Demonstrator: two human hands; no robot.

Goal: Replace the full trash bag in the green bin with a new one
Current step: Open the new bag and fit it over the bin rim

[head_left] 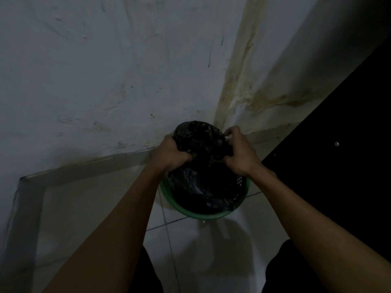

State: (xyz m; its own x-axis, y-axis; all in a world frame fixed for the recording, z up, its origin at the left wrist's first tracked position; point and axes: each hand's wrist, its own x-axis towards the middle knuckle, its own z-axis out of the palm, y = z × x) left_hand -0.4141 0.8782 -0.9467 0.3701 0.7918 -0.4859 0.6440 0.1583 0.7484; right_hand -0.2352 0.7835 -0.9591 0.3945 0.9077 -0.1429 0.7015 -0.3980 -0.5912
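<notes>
In a dim corner, on white floor tiles (211, 246) beside stained walls (105, 81): round green plastic bin (211, 214); bulging black plastic trash bag (201, 144) gripped between left hand (169, 154) and right hand (241, 153).

Bag (201, 144) in bin (211, 215), wall (95, 70) behind

No legible text, label, brand, number or sign appears anywhere in my view; the light is too dim to make out any print.
</notes>
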